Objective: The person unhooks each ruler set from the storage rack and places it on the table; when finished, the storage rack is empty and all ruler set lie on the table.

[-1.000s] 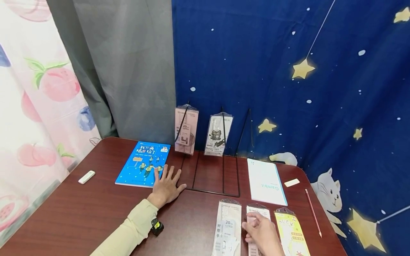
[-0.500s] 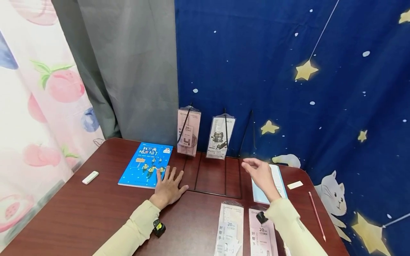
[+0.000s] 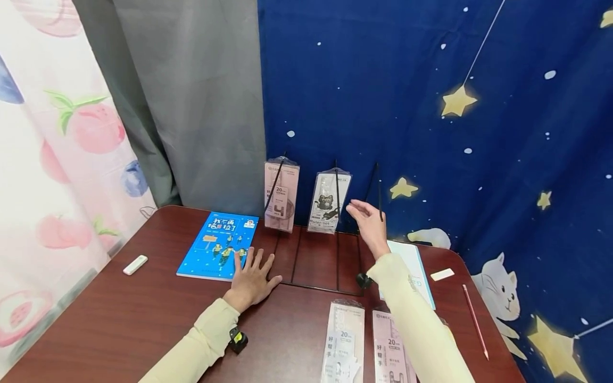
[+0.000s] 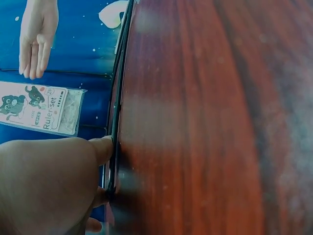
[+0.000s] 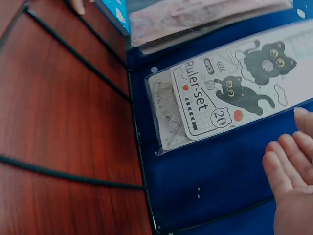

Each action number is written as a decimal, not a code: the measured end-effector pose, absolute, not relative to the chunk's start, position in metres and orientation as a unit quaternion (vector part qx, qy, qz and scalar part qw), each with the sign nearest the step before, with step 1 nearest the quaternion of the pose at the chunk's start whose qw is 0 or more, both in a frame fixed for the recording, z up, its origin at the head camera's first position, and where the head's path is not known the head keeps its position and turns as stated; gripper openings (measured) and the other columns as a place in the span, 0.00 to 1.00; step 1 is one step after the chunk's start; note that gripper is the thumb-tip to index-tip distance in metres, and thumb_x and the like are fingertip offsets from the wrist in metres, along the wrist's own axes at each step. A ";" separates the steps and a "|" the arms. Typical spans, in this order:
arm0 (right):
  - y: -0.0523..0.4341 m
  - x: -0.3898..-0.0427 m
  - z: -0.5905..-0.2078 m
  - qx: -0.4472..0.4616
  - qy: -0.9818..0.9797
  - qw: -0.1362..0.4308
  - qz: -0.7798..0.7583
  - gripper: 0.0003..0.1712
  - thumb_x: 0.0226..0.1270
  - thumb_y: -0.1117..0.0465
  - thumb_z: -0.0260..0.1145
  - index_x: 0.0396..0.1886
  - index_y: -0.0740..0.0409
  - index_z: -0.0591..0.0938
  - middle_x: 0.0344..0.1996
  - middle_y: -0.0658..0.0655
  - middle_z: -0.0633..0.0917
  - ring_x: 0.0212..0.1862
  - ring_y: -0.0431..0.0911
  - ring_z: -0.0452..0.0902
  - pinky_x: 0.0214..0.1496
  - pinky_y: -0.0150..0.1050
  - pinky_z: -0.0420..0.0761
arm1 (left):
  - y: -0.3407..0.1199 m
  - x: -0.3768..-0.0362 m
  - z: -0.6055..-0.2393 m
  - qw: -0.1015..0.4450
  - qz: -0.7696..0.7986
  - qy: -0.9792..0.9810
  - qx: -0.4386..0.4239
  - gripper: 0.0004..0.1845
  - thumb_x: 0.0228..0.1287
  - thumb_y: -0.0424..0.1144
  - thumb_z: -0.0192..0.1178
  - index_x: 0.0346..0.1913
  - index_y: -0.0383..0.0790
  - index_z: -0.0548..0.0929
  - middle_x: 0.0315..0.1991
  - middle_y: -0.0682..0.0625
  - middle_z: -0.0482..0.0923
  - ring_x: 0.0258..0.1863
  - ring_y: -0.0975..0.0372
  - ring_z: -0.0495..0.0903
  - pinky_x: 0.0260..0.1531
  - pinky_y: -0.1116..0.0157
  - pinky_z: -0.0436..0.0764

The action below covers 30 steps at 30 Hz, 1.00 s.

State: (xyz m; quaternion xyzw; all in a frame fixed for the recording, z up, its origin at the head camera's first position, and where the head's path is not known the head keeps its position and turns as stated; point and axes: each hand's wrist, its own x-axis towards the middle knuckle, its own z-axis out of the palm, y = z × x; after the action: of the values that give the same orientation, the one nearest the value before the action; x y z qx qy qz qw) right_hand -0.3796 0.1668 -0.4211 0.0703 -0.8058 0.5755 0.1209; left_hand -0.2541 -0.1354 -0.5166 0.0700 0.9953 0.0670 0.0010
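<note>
Right hand (image 3: 369,223) hangs in the air with fingers straight and relaxed, holding nothing, just at 3 o'clock of the clear cat-printed ruler-set packet (image 3: 328,202) hung on the black wire rack (image 3: 335,284). Left hand (image 3: 250,279) lies flat, fingers spread, on the dark red wooden counter (image 3: 110,319), fingertips touching the blue paperback book (image 3: 215,242) at 10 o'clock.

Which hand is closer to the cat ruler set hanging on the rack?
The right hand. It is raised, open, just right of the cat ruler set, not touching it. The left hand lies flat on the table, lower left of the set, by the blue book.
</note>
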 end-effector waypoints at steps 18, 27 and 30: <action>0.145 -0.391 -0.422 0.092 -0.754 0.128 0.638 0.16 0.68 0.60 0.75 0.49 0.68 0.89 0.40 0.61 0.93 0.41 0.54 0.92 0.47 0.31 0.87 | -0.137 -0.258 -0.519 0.012 0.058 0.996 0.071 0.39 0.78 0.65 0.45 0.81 0.47 0.62 0.81 0.36 0.58 0.84 0.38 0.46 0.77 0.30 0.38; 0.144 -0.384 -0.421 0.090 -0.739 0.109 0.658 0.15 0.69 0.64 0.73 0.48 0.72 0.87 0.34 0.53 0.92 0.32 0.36 0.89 0.46 0.39 0.89 | -0.138 -0.260 -0.524 0.010 0.050 0.996 0.070 0.38 0.78 0.65 0.46 0.81 0.47 0.64 0.81 0.37 0.59 0.83 0.38 0.48 0.76 0.29 0.41; 0.144 -0.380 -0.418 0.093 -0.742 0.105 0.656 0.15 0.69 0.64 0.73 0.49 0.72 0.87 0.35 0.55 0.92 0.31 0.35 0.88 0.44 0.34 0.89 | -0.138 -0.258 -0.521 0.009 0.051 0.996 0.068 0.38 0.77 0.64 0.47 0.80 0.47 0.65 0.80 0.36 0.60 0.83 0.38 0.48 0.76 0.29 0.41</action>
State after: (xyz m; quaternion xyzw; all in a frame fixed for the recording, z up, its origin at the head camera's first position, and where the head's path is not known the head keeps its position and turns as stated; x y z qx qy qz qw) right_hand -0.3800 0.1443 -0.4184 0.0934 -0.7421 0.6555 0.1046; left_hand -0.2580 -0.1376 -0.5206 0.0678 0.9963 0.0513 0.0086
